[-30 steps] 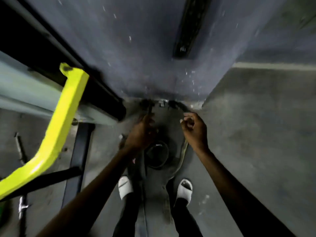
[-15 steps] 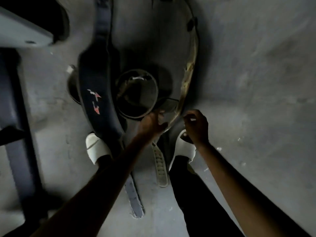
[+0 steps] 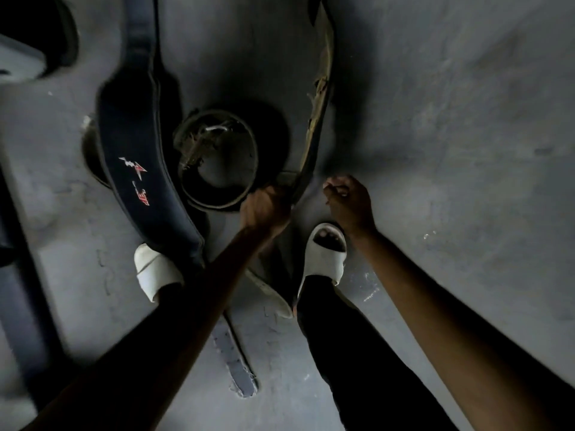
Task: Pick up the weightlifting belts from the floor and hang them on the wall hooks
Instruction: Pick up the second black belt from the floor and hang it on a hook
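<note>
Since the last frame, my left hand (image 3: 266,209) has moved up onto the worn tan belt (image 3: 320,98), and its fingers now curl round the belt's lower end. My right hand (image 3: 348,203) is just beside it, fingers curled; I cannot tell whether they hold anything. The navy belt (image 3: 137,169) runs down the left, past my white slide (image 3: 155,272). A coiled belt (image 3: 217,169) sits between the two on the floor (image 3: 451,150).

I look down on a grey concrete floor (image 3: 451,150) and two feet in white slide sandals.

The left sandal (image 3: 155,272) and right sandal (image 3: 326,259) stand apart, with black trousers (image 3: 357,353) above them. A blurred dark bar (image 3: 18,290) runs down the left edge, and a pale grey block (image 3: 18,63) sits at top left.
</note>
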A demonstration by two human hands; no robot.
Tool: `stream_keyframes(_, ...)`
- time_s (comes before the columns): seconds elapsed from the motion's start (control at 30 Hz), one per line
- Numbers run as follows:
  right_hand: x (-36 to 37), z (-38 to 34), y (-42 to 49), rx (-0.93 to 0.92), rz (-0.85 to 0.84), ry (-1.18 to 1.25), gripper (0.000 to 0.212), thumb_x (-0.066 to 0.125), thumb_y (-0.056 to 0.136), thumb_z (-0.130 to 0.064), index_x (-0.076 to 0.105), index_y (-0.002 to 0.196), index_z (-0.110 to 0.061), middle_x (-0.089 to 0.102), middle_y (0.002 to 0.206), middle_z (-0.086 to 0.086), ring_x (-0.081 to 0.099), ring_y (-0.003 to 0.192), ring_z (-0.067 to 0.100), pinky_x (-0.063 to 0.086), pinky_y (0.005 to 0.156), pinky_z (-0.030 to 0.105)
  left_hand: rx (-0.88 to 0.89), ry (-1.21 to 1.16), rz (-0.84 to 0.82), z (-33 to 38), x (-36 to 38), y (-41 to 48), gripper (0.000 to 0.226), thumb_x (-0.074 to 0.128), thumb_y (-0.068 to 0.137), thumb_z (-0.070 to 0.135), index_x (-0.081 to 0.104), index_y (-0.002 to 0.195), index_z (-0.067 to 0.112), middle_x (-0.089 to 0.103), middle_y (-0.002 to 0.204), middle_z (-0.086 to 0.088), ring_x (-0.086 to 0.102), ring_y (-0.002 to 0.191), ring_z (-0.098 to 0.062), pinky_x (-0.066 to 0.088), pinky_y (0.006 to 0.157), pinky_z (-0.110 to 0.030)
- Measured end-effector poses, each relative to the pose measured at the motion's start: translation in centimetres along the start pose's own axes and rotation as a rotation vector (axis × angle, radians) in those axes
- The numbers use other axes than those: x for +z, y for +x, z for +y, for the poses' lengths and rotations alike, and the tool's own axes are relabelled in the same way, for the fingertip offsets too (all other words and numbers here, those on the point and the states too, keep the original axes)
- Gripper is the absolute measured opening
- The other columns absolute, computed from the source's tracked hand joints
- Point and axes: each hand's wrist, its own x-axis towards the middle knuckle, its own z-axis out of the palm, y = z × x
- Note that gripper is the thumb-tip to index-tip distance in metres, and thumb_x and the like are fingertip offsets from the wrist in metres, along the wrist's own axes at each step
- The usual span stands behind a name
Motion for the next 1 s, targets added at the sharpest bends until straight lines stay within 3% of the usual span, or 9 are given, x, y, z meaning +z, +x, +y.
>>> stream_keyframes(0.17,-3.0,-7.8,-4.9,0.130,-0.089,0.050,0.049,0.065,0.093,-0.049,0.065,0.120,-0.008,0.070,0.119,0.017,0.068,0.108,0.032,0.056,0.093,0.044,0.113,-0.023,0.020,0.6,-10.5,-4.9,0.041,0.059,0.083,0.051,0.070,0.113,0.025,0.071,0.116,-0.003,0.067,0.106,-0.033,0.050,0.081,-0.036)
stream_keyframes(0.27,-4.7,-13.0,-7.4,0.179,-0.261,0.155,0.038,0.059,0.094,-0.057,0.069,0.096,-0.021,0.071,0.110,0.010,0.068,0.101,0.024,0.054,0.094,0.041,0.190,-0.053,-0.021,1.7,-17.2,-7.8,0.043,0.059,0.083,0.049,0.073,0.114,0.023,0.071,0.118,-0.005,0.067,0.107,-0.030,0.053,0.084,-0.036)
stream_keyframes(0.33,-5.3,-15.8,-9.4,0.208,-0.331,0.314,0.052,0.063,0.087,-0.064,0.072,0.113,-0.019,0.075,0.118,0.007,0.072,0.108,0.025,0.054,0.101,0.041,0.220,-0.060,-0.005,2.1,-21.1,-9.9,0.036,0.062,0.088,0.042,0.073,0.115,0.022,0.071,0.119,-0.005,0.066,0.109,-0.028,0.052,0.087,-0.037)
stream_keyframes(0.47,-5.6,-20.7,-13.6,0.253,-0.328,0.535,0.045,0.071,0.087,-0.051,0.069,0.117,-0.018,0.073,0.121,0.009,0.069,0.113,0.028,0.054,0.101,0.041,0.191,-0.193,0.041,1.8,-27.1,-13.6,0.037,0.067,0.089,0.039,0.073,0.113,0.012,0.073,0.114,-0.012,0.067,0.109,-0.027,0.047,0.082,-0.029)
stream_keyframes(0.63,-2.4,-23.2,-17.7,0.284,-0.315,0.498,0.043,0.064,0.094,-0.029,0.065,0.132,-0.009,0.070,0.100,0.006,0.066,0.086,0.018,0.052,0.058,0.026,0.058,-0.321,0.029,1.4,-30.7,-15.6,0.030,0.061,0.093,0.041,0.070,0.097,0.012,0.066,0.101,-0.011,0.066,0.106,-0.030,0.047,0.085,-0.032)
stream_keyframes(0.77,0.3,-23.3,-20.0,0.302,-0.219,0.469,0.049,0.070,0.092,-0.034,0.062,0.132,-0.006,0.068,0.125,0.015,0.067,0.108,0.033,0.055,0.081,0.036,0.014,-0.420,0.034,0.2,-31.0,-16.6,0.042,0.064,0.090,0.042,0.067,0.118,0.011,0.067,0.115,-0.009,0.063,0.111,-0.028,0.050,0.098,-0.035)
stream_keyframes(0.83,0.8,-23.6,-21.1,0.266,-0.243,0.545,0.033,0.068,0.094,-0.029,0.068,0.119,-0.008,0.072,0.115,0.012,0.067,0.103,0.029,0.054,0.080,0.035,0.014,-0.514,0.044,-0.7,-31.0,-18.2,0.039,0.065,0.092,0.034,0.065,0.123,0.011,0.066,0.118,-0.009,0.064,0.104,-0.024,0.052,0.091,-0.032)
stream_keyframes(0.9,0.6,-23.7,-22.5,0.212,-0.286,0.634,0.006,0.063,0.097,-0.014,0.066,0.092,-0.013,0.071,0.087,0.003,0.064,0.085,0.019,0.051,0.072,0.028,0.046,-0.630,0.048,-1.9,-31.6,-20.5,0.027,0.066,0.092,0.025,0.069,0.114,0.009,0.068,0.106,-0.007,0.063,0.081,-0.013,0.050,0.068,-0.020)
stream_keyframes(1.0,0.3,-23.9,-27.5,0.097,-0.408,0.661,0.023,0.060,0.095,0.000,0.056,0.082,-0.019,0.065,0.078,-0.003,0.062,0.076,0.010,0.049,0.065,0.021,0.141,-0.746,0.030,-5.9,-31.7,-26.0,0.021,0.068,0.090,0.024,0.073,0.098,0.005,0.067,0.087,-0.006,0.060,0.075,-0.013,0.046,0.061,-0.017)
